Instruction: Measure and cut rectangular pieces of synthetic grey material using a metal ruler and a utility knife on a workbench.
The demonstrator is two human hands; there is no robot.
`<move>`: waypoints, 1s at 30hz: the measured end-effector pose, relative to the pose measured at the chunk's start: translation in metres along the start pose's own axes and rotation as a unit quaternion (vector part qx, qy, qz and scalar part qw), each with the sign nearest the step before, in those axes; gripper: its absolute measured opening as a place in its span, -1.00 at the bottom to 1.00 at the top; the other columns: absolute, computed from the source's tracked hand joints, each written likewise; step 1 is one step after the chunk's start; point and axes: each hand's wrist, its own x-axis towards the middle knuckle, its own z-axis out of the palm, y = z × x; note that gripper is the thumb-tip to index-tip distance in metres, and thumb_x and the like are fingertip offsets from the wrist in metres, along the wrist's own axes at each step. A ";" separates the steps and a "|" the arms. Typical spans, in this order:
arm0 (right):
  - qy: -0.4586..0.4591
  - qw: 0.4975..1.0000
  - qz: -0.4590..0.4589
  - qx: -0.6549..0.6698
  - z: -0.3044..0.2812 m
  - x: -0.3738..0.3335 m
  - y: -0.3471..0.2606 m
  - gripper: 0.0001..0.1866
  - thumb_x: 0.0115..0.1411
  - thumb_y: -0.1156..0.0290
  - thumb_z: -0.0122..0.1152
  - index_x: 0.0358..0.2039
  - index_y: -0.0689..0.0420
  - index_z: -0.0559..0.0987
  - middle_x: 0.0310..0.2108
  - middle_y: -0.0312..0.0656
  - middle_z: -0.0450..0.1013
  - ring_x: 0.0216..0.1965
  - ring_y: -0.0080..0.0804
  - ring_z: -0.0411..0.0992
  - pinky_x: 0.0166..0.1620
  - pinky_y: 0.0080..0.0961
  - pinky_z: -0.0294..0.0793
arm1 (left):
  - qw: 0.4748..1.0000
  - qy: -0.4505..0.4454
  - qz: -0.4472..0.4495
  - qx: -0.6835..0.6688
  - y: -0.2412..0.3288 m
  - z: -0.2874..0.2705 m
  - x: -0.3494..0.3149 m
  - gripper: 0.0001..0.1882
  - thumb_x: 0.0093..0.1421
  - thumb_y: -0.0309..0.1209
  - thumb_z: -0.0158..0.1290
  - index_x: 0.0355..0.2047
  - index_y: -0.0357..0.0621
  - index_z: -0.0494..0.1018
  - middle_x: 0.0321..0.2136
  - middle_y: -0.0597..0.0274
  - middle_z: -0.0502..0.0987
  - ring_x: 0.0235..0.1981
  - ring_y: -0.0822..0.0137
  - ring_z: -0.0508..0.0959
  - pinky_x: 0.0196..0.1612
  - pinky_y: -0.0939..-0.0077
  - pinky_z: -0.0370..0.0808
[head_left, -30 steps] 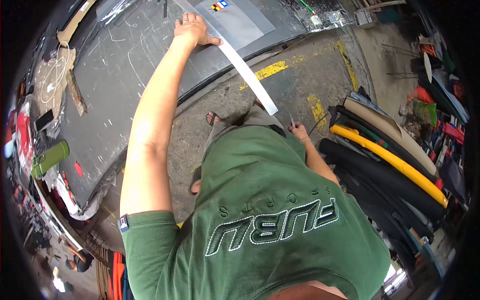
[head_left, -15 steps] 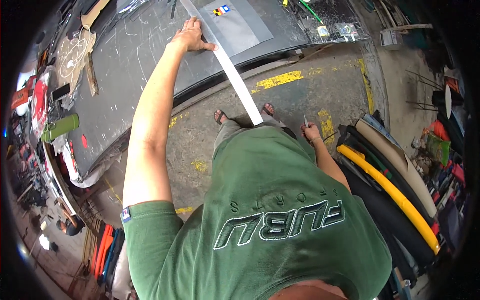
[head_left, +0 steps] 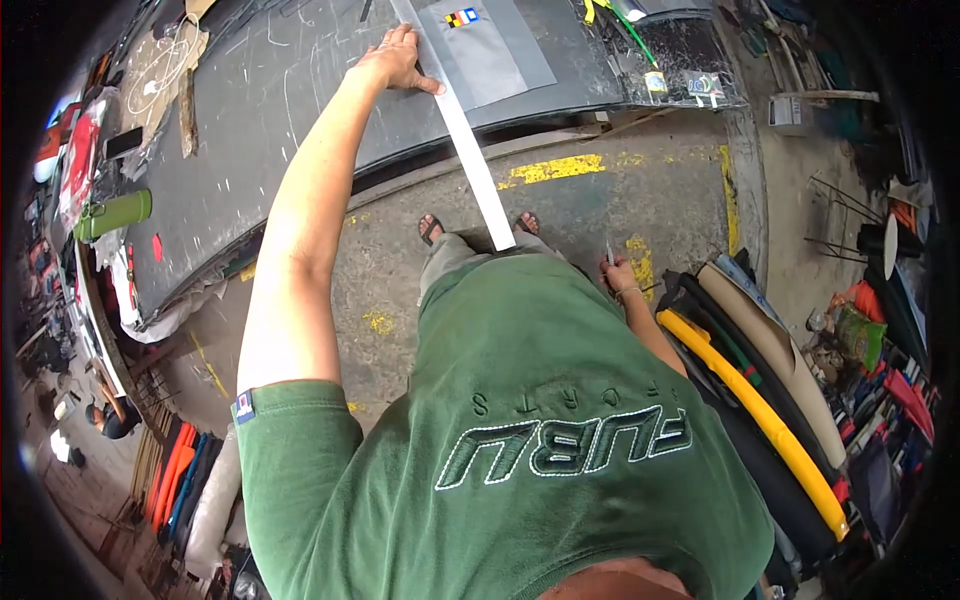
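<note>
Left hand: resting palm-down on the dark surface, with fingers outstretched and slightly apart; thumb spread wide, its tip on the pale strip, touching rather than gripping.
Pale strip: long and straight, lying along the left part of the grey sheet, reaching out past the near edge of the surface, ending in front of the waist.
Right hand: held low near the right hip, well apart from the surface, with fingers closed around a slim, pointed tool; too small to tell its exact kind.
Grey sheet: flat on the surface, bearing a small multicoloured patch near its far end.
Surface, left side: carrying a dark flat phone-like object and, just nearer, a green cylinder.
Floor: grey, marked with worn yellow lines.
Right side: yellow roll lying among black and beige rolls.
</note>
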 end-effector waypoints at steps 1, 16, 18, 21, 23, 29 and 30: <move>0.000 1.000 -0.002 -0.003 0.000 0.001 -0.001 -0.84 0.26 0.32 0.24 -0.28 0.14 0.54 -0.59 -0.23 0.50 -0.61 -0.40 0.46 -0.51 -0.41 0.40 | 1.000 0.003 0.000 0.000 -0.001 0.000 -0.001 0.46 -0.23 0.32 0.44 0.45 -0.38 0.01 0.51 -0.16 -0.11 0.52 -0.04 -0.02 0.50 0.12 0.14; -0.002 0.991 -0.085 -0.105 0.014 -0.009 -0.053 -0.84 0.33 0.28 0.17 -0.29 0.10 0.50 -0.56 -0.28 0.47 -0.62 -0.47 0.43 -0.53 -0.41 0.37 | 0.999 0.036 0.027 -0.028 -0.010 0.016 0.004 0.47 -0.23 0.35 0.41 0.44 -0.41 0.01 0.50 -0.19 -0.08 0.52 -0.04 -0.04 0.52 0.12 0.09; -0.036 0.979 -0.181 -0.085 0.028 -0.004 -0.079 -0.78 0.35 0.20 0.18 -0.28 0.09 0.51 -0.55 -0.34 0.47 -0.60 -0.57 0.40 -0.53 -0.50 0.37 | 0.998 0.049 0.038 -0.018 -0.010 0.019 0.013 0.47 -0.23 0.37 0.40 0.44 -0.40 0.01 0.50 -0.17 -0.07 0.52 -0.04 -0.03 0.50 0.07 0.10; -0.125 0.965 -0.228 0.030 0.077 -0.054 -0.189 -0.70 0.35 0.13 0.23 -0.34 0.11 0.52 -0.57 -0.36 0.47 -0.61 -0.65 0.36 -0.54 -0.60 0.31 | 0.997 0.074 0.032 -0.016 -0.020 0.031 0.003 0.48 -0.25 0.40 0.39 0.46 -0.32 0.01 0.50 -0.09 -0.06 0.53 0.00 -0.03 0.49 -0.05 0.10; -0.095 0.960 -0.263 0.032 0.113 -0.076 -0.249 -0.64 0.34 0.07 0.25 -0.37 0.13 0.54 -0.57 -0.38 0.47 -0.62 -0.67 0.36 -0.54 -0.64 0.31 | 0.994 0.097 0.034 -0.024 -0.025 0.037 0.007 0.48 -0.27 0.41 0.39 0.47 -0.25 0.01 0.51 -0.02 -0.05 0.53 0.03 -0.05 0.49 -0.11 0.09; 0.075 0.916 -0.390 -0.057 0.184 -0.057 -0.319 -0.59 0.30 0.04 0.32 -0.40 0.19 0.66 -0.59 -0.31 0.55 -0.57 -0.68 0.42 -0.45 -0.63 0.42 | 0.994 0.084 0.046 -0.046 -0.015 0.031 0.008 0.47 -0.25 0.40 0.39 0.47 -0.25 0.00 0.51 0.02 -0.04 0.54 0.04 -0.05 0.48 -0.11 0.10; 0.084 0.919 -0.383 -0.036 0.190 -0.054 -0.319 -0.54 0.22 0.00 0.36 -0.40 0.24 0.66 -0.59 -0.21 0.55 -0.56 -0.52 0.47 -0.41 -0.44 0.46 | 0.994 0.086 0.046 -0.049 -0.015 0.031 0.007 0.47 -0.25 0.41 0.38 0.47 -0.24 0.00 0.51 0.03 -0.04 0.54 0.04 -0.05 0.48 -0.12 0.10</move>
